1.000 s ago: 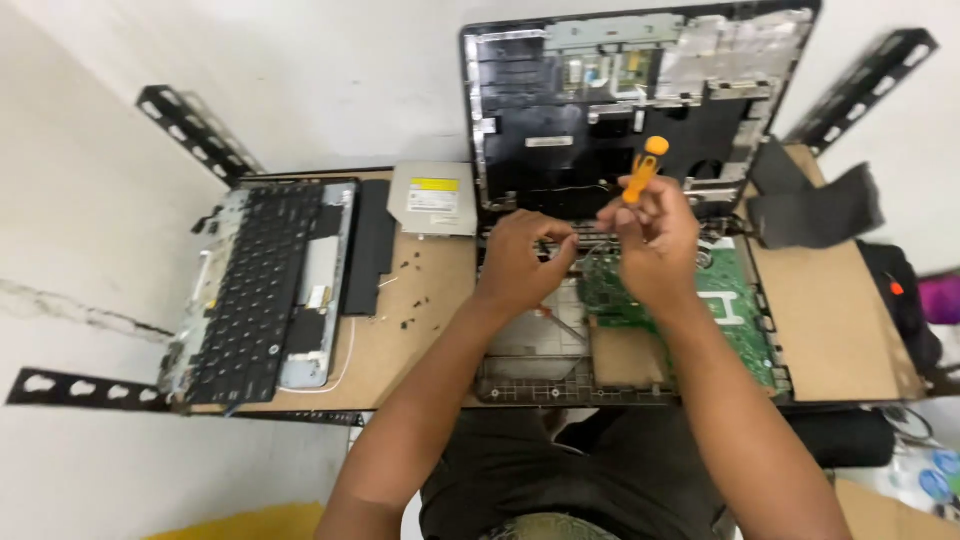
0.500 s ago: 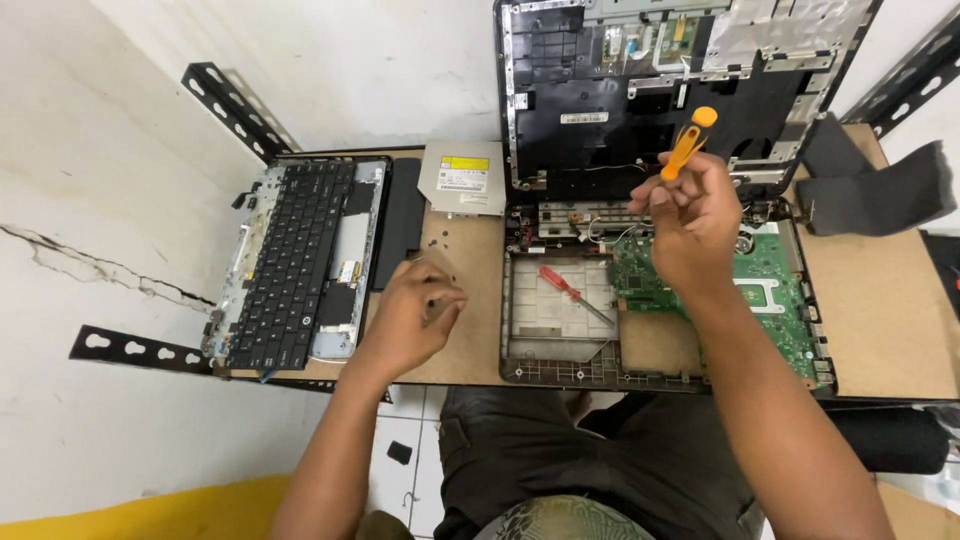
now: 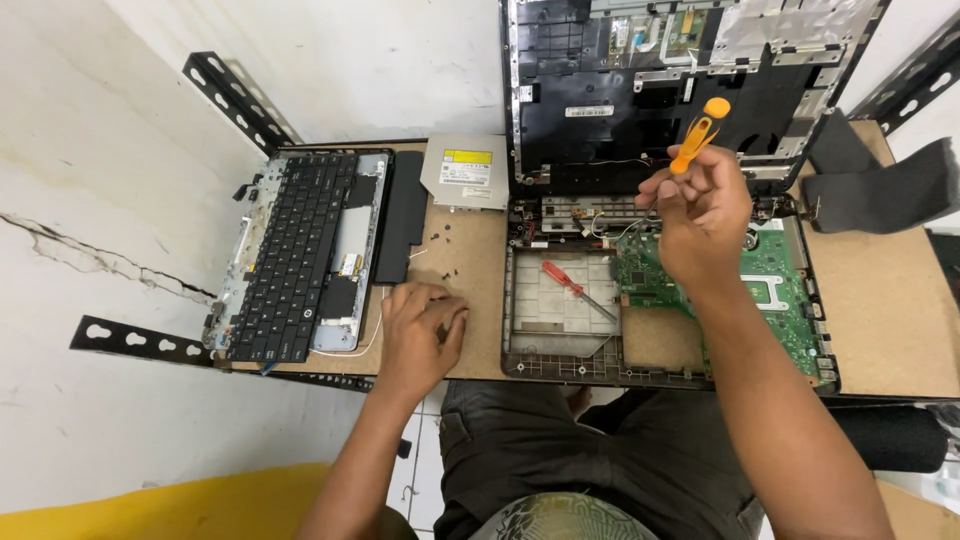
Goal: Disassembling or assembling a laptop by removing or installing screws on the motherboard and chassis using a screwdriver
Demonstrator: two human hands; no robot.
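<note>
Two hands work over a wooden board (image 3: 890, 320). The right hand (image 3: 700, 215) is closed around an orange screwdriver (image 3: 700, 130), held above the green circuit board (image 3: 780, 285). The left hand (image 3: 420, 330) lies on the board with fingers curled, just beside small dark screws (image 3: 445, 272), near the removed keyboard (image 3: 295, 255). A red screwdriver (image 3: 575, 288) lies inside the open laptop base (image 3: 560, 355).

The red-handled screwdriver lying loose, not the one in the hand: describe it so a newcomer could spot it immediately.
Start at the opened black laptop base on the brown board table. In its bare grey left bay, beside the green circuit board, lies the red-handled screwdriver, slanting down to the right. Nobody touches it, unlike the orange-handled screwdriver gripped in the right hand.
</note>
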